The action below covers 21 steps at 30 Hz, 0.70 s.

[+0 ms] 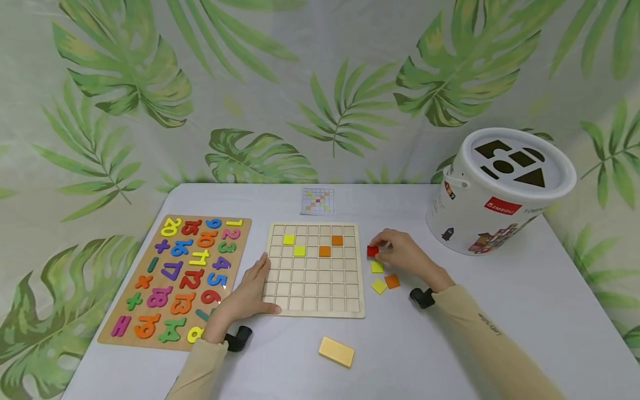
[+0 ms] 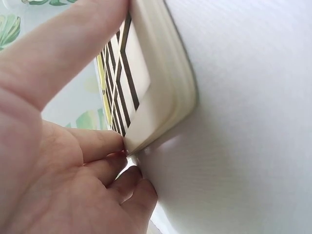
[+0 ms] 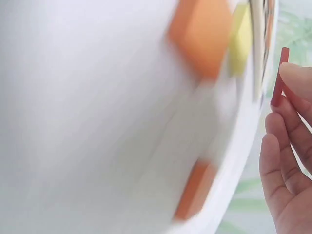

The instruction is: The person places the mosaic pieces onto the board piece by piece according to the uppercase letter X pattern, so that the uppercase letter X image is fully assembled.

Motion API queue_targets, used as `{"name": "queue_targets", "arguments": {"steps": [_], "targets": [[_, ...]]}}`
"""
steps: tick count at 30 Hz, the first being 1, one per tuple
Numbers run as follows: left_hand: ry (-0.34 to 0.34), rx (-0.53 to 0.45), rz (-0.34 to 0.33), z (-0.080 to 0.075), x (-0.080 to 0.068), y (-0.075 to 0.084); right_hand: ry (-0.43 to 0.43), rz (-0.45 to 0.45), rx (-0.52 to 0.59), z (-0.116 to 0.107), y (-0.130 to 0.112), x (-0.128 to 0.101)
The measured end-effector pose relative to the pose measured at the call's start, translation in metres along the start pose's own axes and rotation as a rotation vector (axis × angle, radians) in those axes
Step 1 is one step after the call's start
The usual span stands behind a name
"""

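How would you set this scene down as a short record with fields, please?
left hand: touches left edge of grid board
right hand: pinches red tile
on board: two yellow tiles, two orange tiles
right of board: loose yellow tiles, loose orange tile
beyond board: pattern card
left of board: number puzzle
near side: gold-coloured block
far right: white bucket

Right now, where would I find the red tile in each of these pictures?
Head: the red tile is right of centre, pinched by the right hand.
Left wrist: not in it.
Right wrist: near the right edge, above mid-height, seen edge-on.
Shared landmark: the wooden grid board, a corner in the left wrist view, a blurred edge at upper right in the right wrist view.
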<state>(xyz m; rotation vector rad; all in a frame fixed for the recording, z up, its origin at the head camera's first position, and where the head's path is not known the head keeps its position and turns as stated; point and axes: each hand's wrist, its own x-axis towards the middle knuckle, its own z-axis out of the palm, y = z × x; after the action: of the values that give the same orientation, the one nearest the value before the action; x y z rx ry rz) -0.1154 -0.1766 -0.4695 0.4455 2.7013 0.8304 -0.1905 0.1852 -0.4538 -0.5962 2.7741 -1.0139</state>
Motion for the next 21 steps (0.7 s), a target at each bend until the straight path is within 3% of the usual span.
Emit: {"name": "queue_targets", "arguments": {"steps": [11, 21], "targets": [[0.001, -0.006, -0.001, 0.001, 0.001, -0.002, -0.102, -0.123, 0.061, 0.036, -0.047, 0.025], [0.0, -0.01, -0.004, 0.001, 0.001, -0.002, -0.173, -0.226, -0.016, 0.064, -0.078, 0.047]]}}
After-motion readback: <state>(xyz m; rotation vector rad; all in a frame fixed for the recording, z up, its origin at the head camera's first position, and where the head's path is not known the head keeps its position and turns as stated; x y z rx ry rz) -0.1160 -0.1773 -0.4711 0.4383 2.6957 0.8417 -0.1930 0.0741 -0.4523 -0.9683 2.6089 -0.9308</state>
